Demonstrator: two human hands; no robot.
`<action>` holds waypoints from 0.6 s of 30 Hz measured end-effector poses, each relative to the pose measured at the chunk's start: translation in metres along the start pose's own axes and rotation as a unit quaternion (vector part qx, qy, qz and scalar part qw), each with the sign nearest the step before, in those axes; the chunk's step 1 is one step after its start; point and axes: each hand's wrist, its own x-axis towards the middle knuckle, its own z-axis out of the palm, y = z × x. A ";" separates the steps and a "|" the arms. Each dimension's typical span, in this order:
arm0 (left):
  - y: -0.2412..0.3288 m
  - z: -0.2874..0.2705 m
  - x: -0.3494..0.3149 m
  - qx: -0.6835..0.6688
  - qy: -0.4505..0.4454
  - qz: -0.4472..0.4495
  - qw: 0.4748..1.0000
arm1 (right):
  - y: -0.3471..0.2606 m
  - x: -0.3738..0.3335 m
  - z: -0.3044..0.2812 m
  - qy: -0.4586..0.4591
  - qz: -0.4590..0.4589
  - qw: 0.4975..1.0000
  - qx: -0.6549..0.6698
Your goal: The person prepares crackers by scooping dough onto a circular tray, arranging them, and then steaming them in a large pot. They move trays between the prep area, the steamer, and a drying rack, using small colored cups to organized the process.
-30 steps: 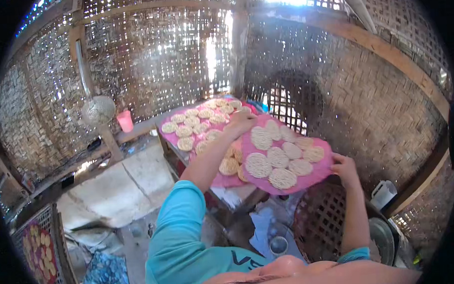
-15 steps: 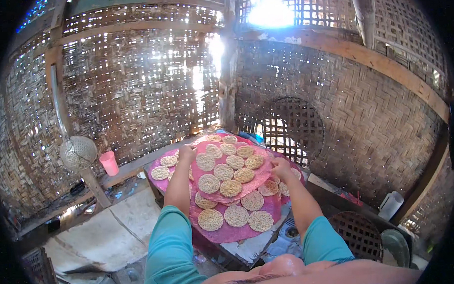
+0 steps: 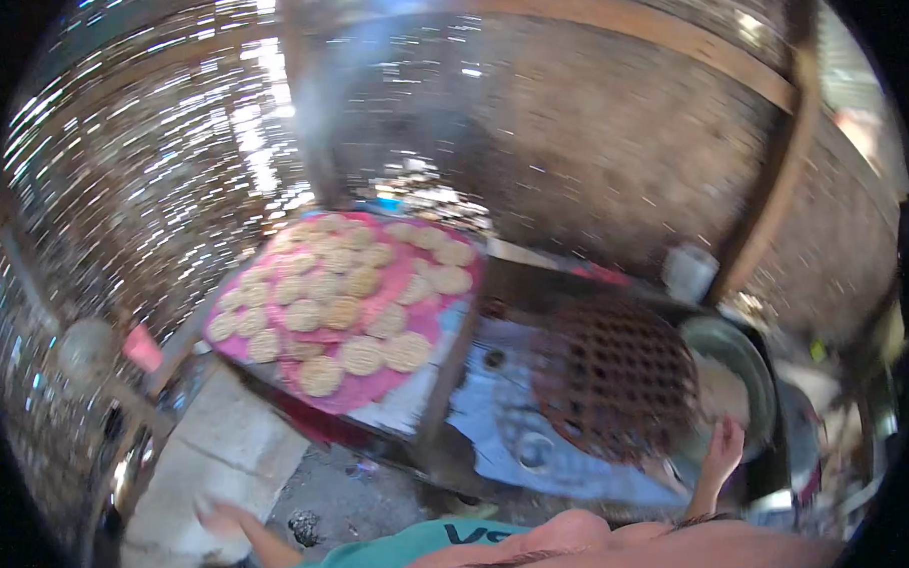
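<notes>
Pink cloth (image 3: 399, 269) is now released, lying unheld with discs (image 3: 341, 311). Left hand (image 3: 222, 519) empty, fingers apparently spread; right hand (image 3: 723, 452) at basin (image 3: 764, 378), cannot tell finger state.

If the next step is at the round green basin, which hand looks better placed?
Probably the right hand: it is at the near edge of the round green basin, though contact is unclear. The left hand, blurred, is far across the view, by the pale panel.
</notes>
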 end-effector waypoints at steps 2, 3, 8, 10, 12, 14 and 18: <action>-0.045 -0.052 -0.087 0.109 -0.201 -0.025 0.973 | 0.098 -0.069 -0.096 0.105 0.133 0.985 -0.015; -0.060 -0.075 -0.129 0.181 -0.323 0.008 0.929 | 0.131 -0.104 -0.146 0.139 0.187 0.972 -0.038; -0.021 -0.135 -0.329 0.227 -0.760 0.425 0.435 | 0.100 -0.163 -0.323 0.240 0.278 0.921 -0.130; 0.040 -0.159 -0.396 0.167 -0.742 0.590 0.272 | 0.114 -0.180 -0.367 0.237 0.240 0.928 -0.158; 0.123 -0.201 -0.458 0.121 -0.710 0.673 0.167 | 0.103 -0.182 -0.386 0.192 0.233 0.935 -0.186; 0.211 -0.286 -0.496 0.121 -0.862 0.492 0.014 | 0.097 -0.181 -0.401 0.152 0.233 0.942 -0.187; 0.248 -0.419 -0.554 -0.004 -0.951 0.309 0.002 | 0.118 -0.161 -0.426 0.139 0.243 0.950 -0.137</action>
